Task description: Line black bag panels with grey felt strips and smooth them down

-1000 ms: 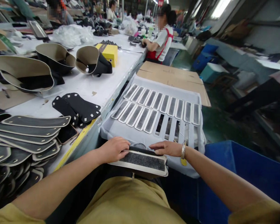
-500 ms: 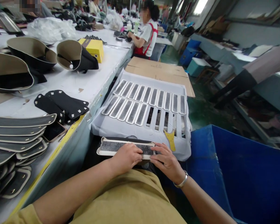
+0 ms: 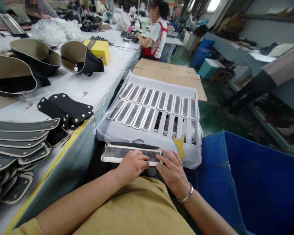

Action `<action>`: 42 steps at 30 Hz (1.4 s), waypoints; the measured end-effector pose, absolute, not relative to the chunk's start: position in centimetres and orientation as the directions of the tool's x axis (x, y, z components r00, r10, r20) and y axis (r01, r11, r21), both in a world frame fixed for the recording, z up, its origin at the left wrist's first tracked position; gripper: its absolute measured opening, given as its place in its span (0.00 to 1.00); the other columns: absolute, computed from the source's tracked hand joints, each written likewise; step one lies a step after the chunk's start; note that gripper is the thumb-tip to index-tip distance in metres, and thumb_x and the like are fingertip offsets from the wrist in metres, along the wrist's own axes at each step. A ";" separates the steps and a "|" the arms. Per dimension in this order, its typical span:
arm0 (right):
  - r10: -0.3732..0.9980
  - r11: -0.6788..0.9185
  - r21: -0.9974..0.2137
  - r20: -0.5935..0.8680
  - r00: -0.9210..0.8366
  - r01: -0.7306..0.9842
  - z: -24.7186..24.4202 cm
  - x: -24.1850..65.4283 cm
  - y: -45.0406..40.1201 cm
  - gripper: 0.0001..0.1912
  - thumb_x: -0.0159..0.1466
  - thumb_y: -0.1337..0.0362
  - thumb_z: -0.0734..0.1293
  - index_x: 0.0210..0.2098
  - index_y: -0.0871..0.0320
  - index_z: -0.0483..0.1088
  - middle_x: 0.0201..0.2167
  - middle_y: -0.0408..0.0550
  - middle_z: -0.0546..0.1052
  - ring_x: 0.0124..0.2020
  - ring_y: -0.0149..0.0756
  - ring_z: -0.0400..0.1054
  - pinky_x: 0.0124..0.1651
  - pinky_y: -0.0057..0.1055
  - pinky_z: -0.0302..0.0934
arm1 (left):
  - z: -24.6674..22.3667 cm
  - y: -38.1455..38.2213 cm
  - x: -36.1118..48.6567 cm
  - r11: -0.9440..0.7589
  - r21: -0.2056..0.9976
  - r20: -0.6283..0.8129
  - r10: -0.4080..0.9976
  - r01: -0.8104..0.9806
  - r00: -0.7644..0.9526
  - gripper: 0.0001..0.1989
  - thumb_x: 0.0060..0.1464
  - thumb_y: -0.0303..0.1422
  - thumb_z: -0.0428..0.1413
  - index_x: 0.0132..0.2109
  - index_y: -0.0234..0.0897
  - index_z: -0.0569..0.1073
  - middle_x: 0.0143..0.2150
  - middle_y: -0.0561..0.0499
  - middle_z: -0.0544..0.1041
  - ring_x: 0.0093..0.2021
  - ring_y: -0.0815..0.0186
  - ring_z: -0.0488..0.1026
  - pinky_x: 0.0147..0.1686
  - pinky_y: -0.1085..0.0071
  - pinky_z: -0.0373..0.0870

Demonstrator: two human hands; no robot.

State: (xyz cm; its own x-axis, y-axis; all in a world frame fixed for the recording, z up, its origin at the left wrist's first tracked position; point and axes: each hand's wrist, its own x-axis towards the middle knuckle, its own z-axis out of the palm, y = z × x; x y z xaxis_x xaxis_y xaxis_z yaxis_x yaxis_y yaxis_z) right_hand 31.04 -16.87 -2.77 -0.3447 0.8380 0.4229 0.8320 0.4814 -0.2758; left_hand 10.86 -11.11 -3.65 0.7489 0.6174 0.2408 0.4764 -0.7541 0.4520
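Note:
A long strip (image 3: 121, 152) with a speckled grey middle and a raised white border lies crosswise in front of my body. My left hand (image 3: 133, 165) is closed over its near edge, fingertips on the grey face. At the strip's right end, my right hand (image 3: 174, 171) pinches the corner between thumb and index finger, the other fingers stretched out. A dark edge shows along the far side of the strip; what supports it underneath is hidden. Just beyond is a cloth-covered board (image 3: 127, 132) bearing rows of similar grey panels (image 3: 149, 119) and several open slots.
A yellow notched piece (image 3: 178, 147) rests on the board's near right corner. Right of it stands a blue bin (image 3: 264, 182). The left table holds stacked grey strips (image 3: 19, 135), black pieces (image 3: 71, 107) and a yellow box (image 3: 99, 50). A co-worker (image 3: 156, 39) sits beyond the cardboard (image 3: 166, 70).
My right hand has shifted slightly at the strip's end, its wrist a little lower and to the left. The left hand keeps its hold. The view has moved slightly.

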 end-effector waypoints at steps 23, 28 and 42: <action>0.933 0.286 -0.451 0.332 -0.139 0.845 -3.1 30.2 -17.2 0.08 0.59 0.66 0.63 0.26 0.54 0.74 0.47 0.49 0.73 0.56 0.46 0.57 0.58 0.53 0.48 | -2.6 -12.3 12.3 -0.565 0.542 0.152 0.794 0.622 0.589 0.08 0.53 0.28 0.53 0.29 0.38 0.75 0.40 0.52 0.76 0.41 0.63 0.68 0.44 0.64 0.63; 0.935 0.243 -0.421 0.341 -0.095 0.874 -3.2 29.6 -17.3 0.08 0.58 0.68 0.64 0.25 0.55 0.73 0.48 0.49 0.72 0.57 0.47 0.56 0.58 0.53 0.49 | -2.6 -12.4 12.6 -0.538 0.515 0.141 0.821 0.667 0.553 0.06 0.52 0.28 0.53 0.28 0.36 0.71 0.39 0.51 0.74 0.41 0.62 0.67 0.42 0.64 0.63; 0.950 0.100 -0.410 0.311 0.036 0.907 -3.9 27.8 -16.8 0.06 0.54 0.73 0.61 0.30 0.57 0.64 0.53 0.56 0.65 0.58 0.49 0.54 0.55 0.50 0.53 | -1.8 -12.0 14.0 -0.449 0.377 -0.028 0.869 0.810 0.495 0.02 0.49 0.29 0.52 0.32 0.37 0.68 0.38 0.46 0.70 0.41 0.56 0.65 0.37 0.60 0.63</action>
State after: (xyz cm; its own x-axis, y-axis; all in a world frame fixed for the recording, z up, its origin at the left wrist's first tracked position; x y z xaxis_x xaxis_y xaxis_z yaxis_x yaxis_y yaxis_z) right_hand 27.78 -16.82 -3.94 0.0362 0.9499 0.3105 0.9065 0.0995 -0.4103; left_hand 14.01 -12.04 -1.77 0.4946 0.8687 -0.0276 0.8100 -0.4491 0.3772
